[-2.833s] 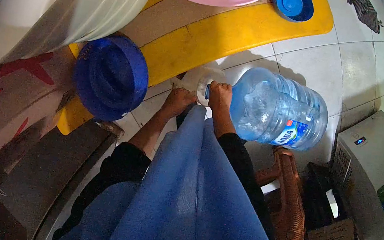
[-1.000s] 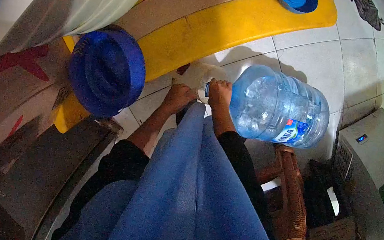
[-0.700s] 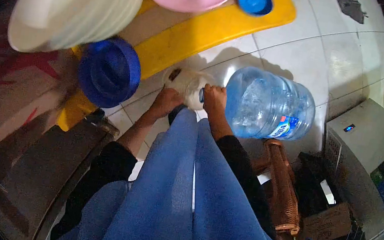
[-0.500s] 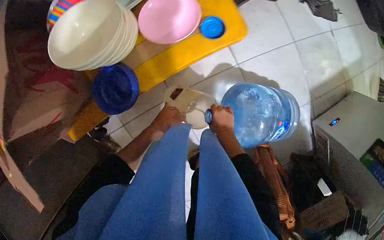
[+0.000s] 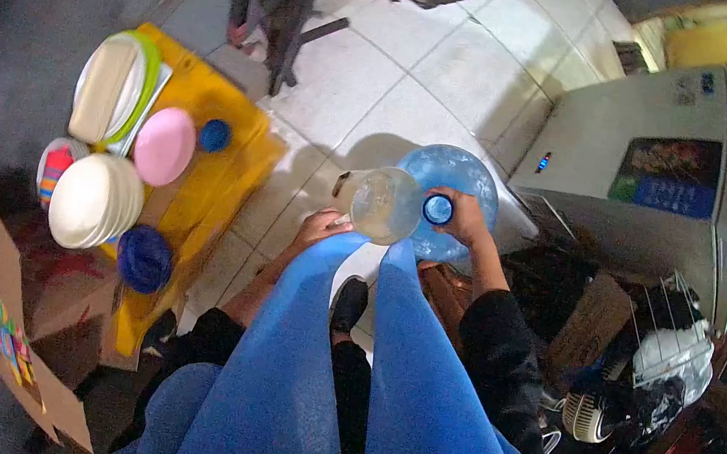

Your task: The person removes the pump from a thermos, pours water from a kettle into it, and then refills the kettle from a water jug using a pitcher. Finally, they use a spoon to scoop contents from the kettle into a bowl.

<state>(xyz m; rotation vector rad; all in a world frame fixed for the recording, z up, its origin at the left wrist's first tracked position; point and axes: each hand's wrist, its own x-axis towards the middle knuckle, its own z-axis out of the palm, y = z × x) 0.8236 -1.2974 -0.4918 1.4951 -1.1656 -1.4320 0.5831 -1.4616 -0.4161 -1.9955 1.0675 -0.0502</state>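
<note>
A big clear-blue water jug (image 5: 452, 162) stands upright in front of my knees, its open round mouth facing up. My right hand (image 5: 461, 214) is closed around the jug's neck. Beside it on the left is a translucent pale plastic container (image 5: 379, 203), overlapping the jug in this view. My left hand (image 5: 322, 226) grips the near left side of this container, fingers partly hidden behind my knee.
At left, a yellow table (image 5: 234, 145) bears stacked cream bowls (image 5: 87, 200), a pink bowl (image 5: 164, 145), a dark blue bowl (image 5: 143, 259) and a blue round lid (image 5: 215, 136). A cardboard box (image 5: 34, 327) stands nearer. A grey-white fridge (image 5: 590, 120) is at right.
The jug has gone from tilted, pouring toward the container, to upright, my right hand staying on its neck. The container now sits higher against the jug. My view has swung right.
</note>
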